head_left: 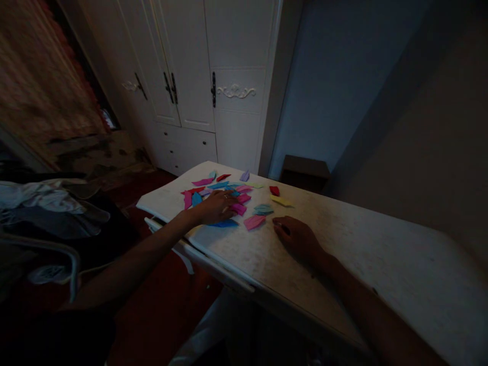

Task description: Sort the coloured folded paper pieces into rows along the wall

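Many folded paper pieces in several colours are spread over the far left part of a white table. My left hand lies palm down over the pile, fingers stretched out, with a ring on one finger. Around its fingertips are a magenta paper piece and blue ones, partly hidden beneath it. My right hand rests on the table, fingers loosely curled; nothing shows in it. Just left of it are a pink paper piece and a teal paper piece. A yellow paper piece and a red paper piece lie farther back.
A partly pulled-out drawer juts from the table's near side. Behind the table stands a white wardrobe, with a small dark brown cabinet to its right. Piled clothes are at the left. The room is dim.
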`<state>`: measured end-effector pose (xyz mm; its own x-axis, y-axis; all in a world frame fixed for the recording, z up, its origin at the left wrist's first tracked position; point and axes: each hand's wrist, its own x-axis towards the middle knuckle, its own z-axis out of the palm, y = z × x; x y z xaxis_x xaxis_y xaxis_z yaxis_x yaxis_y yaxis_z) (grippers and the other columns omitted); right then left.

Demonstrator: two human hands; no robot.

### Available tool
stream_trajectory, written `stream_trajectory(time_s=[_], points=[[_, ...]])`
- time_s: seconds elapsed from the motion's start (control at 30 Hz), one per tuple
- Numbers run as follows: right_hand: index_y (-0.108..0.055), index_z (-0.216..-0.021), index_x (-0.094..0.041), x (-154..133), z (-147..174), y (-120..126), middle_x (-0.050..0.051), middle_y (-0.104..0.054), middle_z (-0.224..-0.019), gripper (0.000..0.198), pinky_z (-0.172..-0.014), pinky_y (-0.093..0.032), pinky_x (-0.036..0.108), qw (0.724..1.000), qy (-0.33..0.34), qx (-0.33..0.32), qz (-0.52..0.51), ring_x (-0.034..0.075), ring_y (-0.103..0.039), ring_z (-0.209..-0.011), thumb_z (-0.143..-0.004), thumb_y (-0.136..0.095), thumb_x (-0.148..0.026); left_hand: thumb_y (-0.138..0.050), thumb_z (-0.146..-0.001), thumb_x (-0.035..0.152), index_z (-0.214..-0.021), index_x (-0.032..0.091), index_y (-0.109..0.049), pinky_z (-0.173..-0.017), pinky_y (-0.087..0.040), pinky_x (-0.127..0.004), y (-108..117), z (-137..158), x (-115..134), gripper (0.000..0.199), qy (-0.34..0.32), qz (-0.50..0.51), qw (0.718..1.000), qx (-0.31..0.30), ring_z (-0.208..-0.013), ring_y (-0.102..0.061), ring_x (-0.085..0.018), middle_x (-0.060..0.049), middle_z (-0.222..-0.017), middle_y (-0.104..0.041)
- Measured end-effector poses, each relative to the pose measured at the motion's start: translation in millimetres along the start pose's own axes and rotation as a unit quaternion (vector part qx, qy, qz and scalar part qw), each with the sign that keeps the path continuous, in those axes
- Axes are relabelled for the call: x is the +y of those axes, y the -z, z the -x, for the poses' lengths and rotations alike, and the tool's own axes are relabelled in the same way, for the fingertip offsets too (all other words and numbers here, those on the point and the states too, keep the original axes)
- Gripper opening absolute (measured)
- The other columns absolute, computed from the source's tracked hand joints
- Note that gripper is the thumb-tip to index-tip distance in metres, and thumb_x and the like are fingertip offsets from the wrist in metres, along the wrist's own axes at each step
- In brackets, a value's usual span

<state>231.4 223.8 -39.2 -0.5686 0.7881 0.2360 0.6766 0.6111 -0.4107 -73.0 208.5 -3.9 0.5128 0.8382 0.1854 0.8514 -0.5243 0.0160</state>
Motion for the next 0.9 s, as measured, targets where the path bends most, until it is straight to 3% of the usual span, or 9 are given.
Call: stream_trajectory(time_s=[0.2, 0.53, 0.73, 0.9], points=[[-0.068, -0.111, -0.020, -2, 1, 2, 0.009, -0.070, -0.107, 0.030, -0.085, -0.045, 0.033, 1.000, 0.011, 0.004, 0.000, 0.021, -0.063, -0.096, -0.093, -0.045, -0.028, -0.050, -0.092, 0.040, -0.118, 0.017, -0.058, -0.097, -0.042, -0.039, -3, 3, -3, 0.035, 0.010, 0.027, 1.000, 0.009, -0.116, -0.057, -0.026, -0.014, -0.124, -0.062], [-0.069, -0.111, -0.019, -1, 1, 1, 0.009, -0.070, -0.106, 0.029, -0.084, -0.045, 0.032, 1.000, 0.003, 0.003, 0.009, 0.022, -0.064, -0.096, -0.092, -0.048, -0.026, -0.054, -0.091, 0.033, -0.111, 0.016, -0.064, -0.090, -0.045, -0.035, -4, -7, -10, 0.028, -0.027, 0.061, 0.998, 0.000, -0.101, -0.061, -0.024, -0.012, -0.107, -0.067], [-0.069, -0.110, -0.019, 0, 1, 0, 0.009, -0.070, -0.105, 0.028, -0.083, -0.046, 0.032, 1.000, 0.008, -0.001, 0.013, 0.021, -0.063, -0.095, -0.092, -0.048, -0.026, -0.056, -0.087, 0.029, -0.105, 0.016, -0.067, -0.086, -0.045, -0.033, 0, -14, -10, 0.024, -0.026, 0.065, 0.997, -0.016, -0.095, -0.061, -0.022, -0.010, -0.100, -0.067], [-0.068, -0.111, -0.019, 1, 1, -1, 0.009, -0.070, -0.105, 0.029, -0.083, -0.046, 0.032, 1.000, 0.010, 0.005, 0.009, 0.021, -0.064, -0.094, -0.092, -0.048, -0.026, -0.059, -0.080, 0.025, -0.115, 0.015, -0.064, -0.088, -0.045, -0.037, 2, -16, -8, 0.036, -0.013, 0.038, 0.998, -0.042, -0.099, -0.061, -0.026, -0.011, -0.101, -0.067]])
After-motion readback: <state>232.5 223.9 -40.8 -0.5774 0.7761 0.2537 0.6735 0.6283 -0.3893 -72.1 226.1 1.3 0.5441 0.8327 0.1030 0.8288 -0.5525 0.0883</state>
